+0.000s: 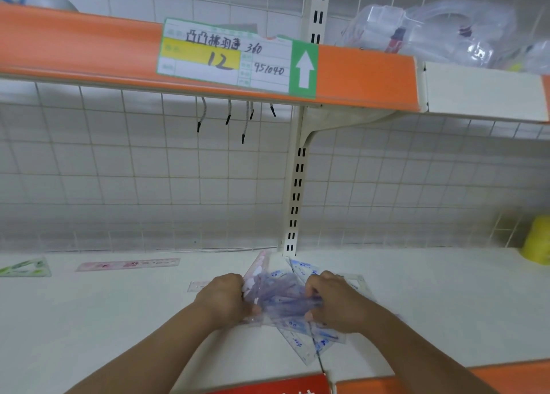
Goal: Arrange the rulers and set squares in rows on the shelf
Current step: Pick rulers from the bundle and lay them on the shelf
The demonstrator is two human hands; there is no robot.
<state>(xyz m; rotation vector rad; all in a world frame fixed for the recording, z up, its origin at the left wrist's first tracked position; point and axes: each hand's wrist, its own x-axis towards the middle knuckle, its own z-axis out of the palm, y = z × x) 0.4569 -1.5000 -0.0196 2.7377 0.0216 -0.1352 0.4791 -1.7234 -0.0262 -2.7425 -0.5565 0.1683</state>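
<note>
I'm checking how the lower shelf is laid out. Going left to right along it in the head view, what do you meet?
Green set square → pink ruler → left hand → pile of blue set squares → right hand → yellow object.

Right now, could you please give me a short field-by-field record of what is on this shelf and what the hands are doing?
shelf: white shelf, wire-grid back
pile: blue rulers and set squares, jumbled at centre
left hand: left hand grips the pile's left edge
right hand: right hand grips its right edge
laid out: pink ruler and green set square, lying flat at back left
far right: yellow object
above: price label reading 12
</note>
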